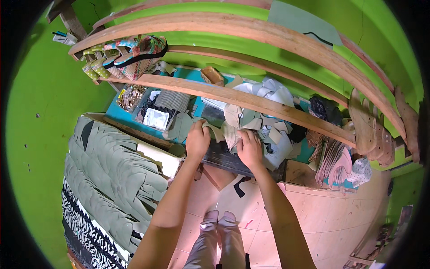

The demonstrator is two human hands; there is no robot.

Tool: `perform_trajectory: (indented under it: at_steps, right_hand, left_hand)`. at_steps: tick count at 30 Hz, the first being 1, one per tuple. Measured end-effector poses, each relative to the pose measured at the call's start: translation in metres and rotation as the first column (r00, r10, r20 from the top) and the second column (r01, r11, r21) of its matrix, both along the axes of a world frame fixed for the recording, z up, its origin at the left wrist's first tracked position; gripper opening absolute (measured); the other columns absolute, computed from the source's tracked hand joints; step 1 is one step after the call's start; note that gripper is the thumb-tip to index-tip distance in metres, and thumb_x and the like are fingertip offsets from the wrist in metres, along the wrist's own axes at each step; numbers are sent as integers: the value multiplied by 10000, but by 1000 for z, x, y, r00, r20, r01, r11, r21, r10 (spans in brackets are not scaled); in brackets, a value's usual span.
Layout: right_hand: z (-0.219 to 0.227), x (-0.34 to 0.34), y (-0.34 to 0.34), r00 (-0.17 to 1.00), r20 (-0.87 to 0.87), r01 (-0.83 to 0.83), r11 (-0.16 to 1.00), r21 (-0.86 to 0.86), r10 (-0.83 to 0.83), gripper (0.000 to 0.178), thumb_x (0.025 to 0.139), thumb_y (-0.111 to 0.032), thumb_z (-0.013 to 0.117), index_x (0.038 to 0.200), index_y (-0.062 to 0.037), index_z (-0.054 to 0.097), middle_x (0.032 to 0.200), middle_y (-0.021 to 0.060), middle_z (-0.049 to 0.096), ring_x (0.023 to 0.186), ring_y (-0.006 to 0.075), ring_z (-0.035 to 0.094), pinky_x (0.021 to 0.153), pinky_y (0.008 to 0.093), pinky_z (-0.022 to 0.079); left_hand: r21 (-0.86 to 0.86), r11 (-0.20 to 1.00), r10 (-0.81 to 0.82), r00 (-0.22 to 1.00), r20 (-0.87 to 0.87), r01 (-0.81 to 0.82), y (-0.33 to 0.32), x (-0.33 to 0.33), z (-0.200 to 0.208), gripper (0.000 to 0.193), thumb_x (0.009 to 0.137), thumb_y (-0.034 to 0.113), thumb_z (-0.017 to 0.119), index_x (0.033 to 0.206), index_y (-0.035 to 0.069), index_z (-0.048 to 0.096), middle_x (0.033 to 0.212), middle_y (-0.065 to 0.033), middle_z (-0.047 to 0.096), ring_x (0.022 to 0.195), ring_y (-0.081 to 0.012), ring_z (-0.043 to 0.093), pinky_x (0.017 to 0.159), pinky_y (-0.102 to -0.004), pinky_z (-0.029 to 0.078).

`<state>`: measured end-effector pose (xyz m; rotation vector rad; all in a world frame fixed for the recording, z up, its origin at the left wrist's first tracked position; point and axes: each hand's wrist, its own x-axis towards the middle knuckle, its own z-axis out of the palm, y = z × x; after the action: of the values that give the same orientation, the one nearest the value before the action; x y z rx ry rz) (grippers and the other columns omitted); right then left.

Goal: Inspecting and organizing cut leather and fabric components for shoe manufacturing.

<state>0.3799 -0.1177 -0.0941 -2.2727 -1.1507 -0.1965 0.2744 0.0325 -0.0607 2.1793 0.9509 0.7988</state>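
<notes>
Both my arms reach forward to a low blue-topped bench. My left hand [197, 140] is closed, fingers bent, on a grey-green cut piece of sheet material [215, 132] whose curled end sticks out to its right. Just to the right, my right hand [251, 150] has its fingers bent and pinched on a pale cut piece [230, 136] in front of a loose heap. That heap of white and grey-green offcuts [274, 134] spreads behind and beside my right hand. The undersides of my fingers are hidden.
A wooden rail [251, 99] crosses above the bench. Patterned wedge sandals [136, 56] stand on the rack at left. Overlapping grey-green cut pieces [118, 163] cover the left side. Wooden shoe lasts [365, 125] and stacked pink pieces [335, 161] are at right. A black piece [241, 186] lies below.
</notes>
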Motion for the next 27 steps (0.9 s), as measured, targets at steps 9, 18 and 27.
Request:
perform_trajectory:
  at_steps: [9, 18, 27]
  right_hand:
    - [51, -18, 22, 923, -238, -224, 926, 303, 301, 659, 728, -267, 639, 1243, -20, 310, 1156, 179, 439, 1077, 348, 412, 900, 401, 338]
    - [36, -7, 5, 905, -419, 94, 925, 369, 75, 229, 787, -222, 565, 828, 3, 563, 761, 190, 572, 717, 345, 549, 652, 369, 425]
    - [-10, -7, -32, 807, -575, 357, 887, 291, -137, 261, 772, -246, 588, 806, 12, 573, 708, 178, 572, 649, 306, 560, 592, 354, 425]
  left_hand:
    - [-437, 818, -483, 860, -167, 375, 15, -4, 40, 252, 835, 232, 466, 863, 10, 582, 735, -135, 605, 649, -253, 584, 600, -324, 455]
    - [-698, 494, -697, 716, 39, 518, 24, -3, 16, 274, 803, 66, 522, 1061, -25, 504, 866, -67, 595, 738, -103, 553, 678, -220, 425]
    - [-384, 768, -600, 786, -151, 513, -2, -4, 13, 203, 737, 78, 570, 915, -17, 549, 874, -78, 518, 738, -155, 511, 691, -262, 413]
